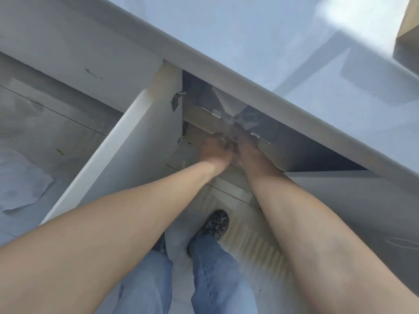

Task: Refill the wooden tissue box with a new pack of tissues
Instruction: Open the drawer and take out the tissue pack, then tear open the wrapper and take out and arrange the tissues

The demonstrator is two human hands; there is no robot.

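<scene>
Both my hands reach into the open cupboard under the counter. My left hand (215, 150) and my right hand (246, 145) are side by side with fingers closed on a clear plastic wrapping (238, 118) that rises from a shelf edge inside. The view is blurred, so what is inside the wrapping cannot be made out. A wooden object (408, 23), perhaps the tissue box, shows only as a corner on the counter at the top right.
The white countertop (226, 71) overhangs the cupboard. An open cupboard door (108, 155) stands to the left of my arms, another door (353, 200) to the right. My feet (215, 223) stand below beside a ribbed mat (260, 241). Crumpled paper (20, 184) lies on the floor at left.
</scene>
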